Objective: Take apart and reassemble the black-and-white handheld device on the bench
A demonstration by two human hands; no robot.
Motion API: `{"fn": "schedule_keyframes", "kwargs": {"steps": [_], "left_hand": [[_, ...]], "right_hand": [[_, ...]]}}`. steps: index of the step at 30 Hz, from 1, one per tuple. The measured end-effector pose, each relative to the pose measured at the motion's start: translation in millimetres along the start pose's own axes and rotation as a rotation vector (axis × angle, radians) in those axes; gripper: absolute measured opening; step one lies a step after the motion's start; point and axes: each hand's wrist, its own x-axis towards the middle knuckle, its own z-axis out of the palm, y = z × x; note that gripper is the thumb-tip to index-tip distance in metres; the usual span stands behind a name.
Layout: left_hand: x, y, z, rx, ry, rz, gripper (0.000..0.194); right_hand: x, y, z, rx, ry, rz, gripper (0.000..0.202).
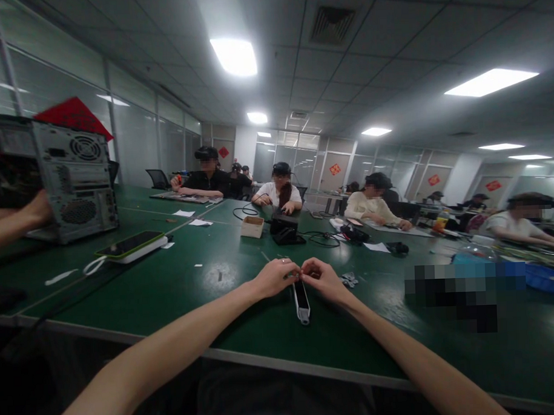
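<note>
Slim case (303, 304), nearer than the box (252, 227) and right of it.
Its long axis runs away from the wearer, tapered end nearest; left hand (276, 278) and right hand (325, 279), fingers curled, meet at the far end, grip unclear.

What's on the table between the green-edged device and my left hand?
In the head view, a small white scrap and a dark patch show between the green-edged device and your left hand.

Bare forearms (181, 335), one thin ring (284, 262)
</note>
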Motion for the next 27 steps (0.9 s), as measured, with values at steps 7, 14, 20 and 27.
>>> {"fn": "schedule_keyframes", "kwargs": {"steps": [7, 14, 20, 27], "left_hand": [[0.4, -2.3, -4.0, 0.096, 0.015, 0.003, 0.016], [-3.2, -17.6, -12.9, 0.132, -0.051, -0.122, 0.017], [-2.4, -25.8, -11.7, 0.130, -0.109, -0.160, 0.017], [-2.8, -25.7, -6.7, -0.027, -0.149, -0.242, 0.018]], "right_hand": [[0.1, 0.3, -2.1, -0.095, 0.006, -0.025, 0.022], [0.7, 7.5, -25.2, -0.508, -0.043, -0.094, 0.012], [1.0, 14.2, -31.8, -0.598, -0.172, -0.079, 0.017], [1.9, 18.4, -28.7, -0.573, -0.201, -0.070, 0.016]]}}
